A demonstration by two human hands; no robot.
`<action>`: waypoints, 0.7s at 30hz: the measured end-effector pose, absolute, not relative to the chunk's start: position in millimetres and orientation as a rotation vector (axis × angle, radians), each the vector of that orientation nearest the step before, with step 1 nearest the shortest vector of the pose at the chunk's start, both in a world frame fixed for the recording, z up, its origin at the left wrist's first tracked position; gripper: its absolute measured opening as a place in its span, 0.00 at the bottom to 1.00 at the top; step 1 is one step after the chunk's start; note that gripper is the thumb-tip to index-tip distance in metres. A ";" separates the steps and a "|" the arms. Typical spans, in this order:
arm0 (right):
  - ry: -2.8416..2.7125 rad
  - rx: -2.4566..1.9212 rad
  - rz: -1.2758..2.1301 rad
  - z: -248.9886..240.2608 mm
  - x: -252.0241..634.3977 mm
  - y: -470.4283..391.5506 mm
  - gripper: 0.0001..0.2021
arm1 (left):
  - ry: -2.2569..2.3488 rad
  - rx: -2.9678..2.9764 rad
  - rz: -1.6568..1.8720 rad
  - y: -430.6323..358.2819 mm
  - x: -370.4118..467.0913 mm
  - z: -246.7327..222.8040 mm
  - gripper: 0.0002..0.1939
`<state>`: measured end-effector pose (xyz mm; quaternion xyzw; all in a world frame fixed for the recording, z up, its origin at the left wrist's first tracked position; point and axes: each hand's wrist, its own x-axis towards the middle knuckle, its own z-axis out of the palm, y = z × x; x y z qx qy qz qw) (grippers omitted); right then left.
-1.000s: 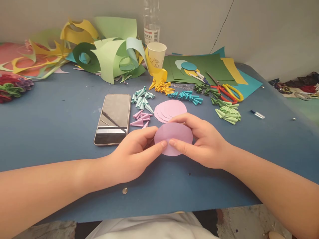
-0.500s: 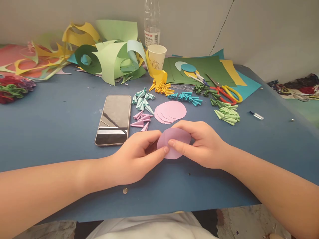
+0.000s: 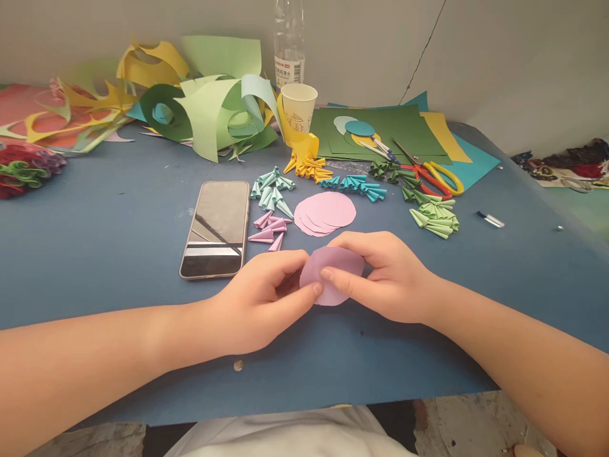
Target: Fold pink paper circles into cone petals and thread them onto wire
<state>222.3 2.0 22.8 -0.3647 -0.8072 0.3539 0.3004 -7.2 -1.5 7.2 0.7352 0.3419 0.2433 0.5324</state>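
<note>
A purple paper circle (image 3: 336,266) is held above the front of the blue table (image 3: 143,254). My left hand (image 3: 266,301) pinches its left lower edge, with the thumb on the near face and the other fingers behind. On the other side, my right hand (image 3: 385,276) grips it, thumb tip near the middle and index finger along the top edge. The fingers behind the paper are partly hidden. Just beyond lies a fanned stack of pink paper circles (image 3: 328,212). Several small purple paper cones (image 3: 270,230) rest left of that stack.
A phone (image 3: 216,228) lies left of the cones. Light blue (image 3: 271,190), yellow (image 3: 311,169), blue (image 3: 354,185) and green paper cones (image 3: 435,219) sit beyond. Scissors (image 3: 431,178), a paper cup (image 3: 299,108), a bottle (image 3: 288,44) and paper scraps (image 3: 204,117) stand or lie farther back.
Both hands keep the same pinch on the purple circle, which looks almost unmoved. The view has shifted very slightly.
</note>
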 end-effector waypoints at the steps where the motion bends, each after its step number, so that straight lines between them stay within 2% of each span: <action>1: -2.141 -0.960 0.937 22.8 222.2 2.0 0.06 | 0.812 1.759 0.576 -1.2 -7.2 7.2 0.15; 21: -2.199 -0.899 0.857 21.8 221.4 3.2 0.06 | 0.756 1.832 0.569 -0.4 -6.4 7.9 0.12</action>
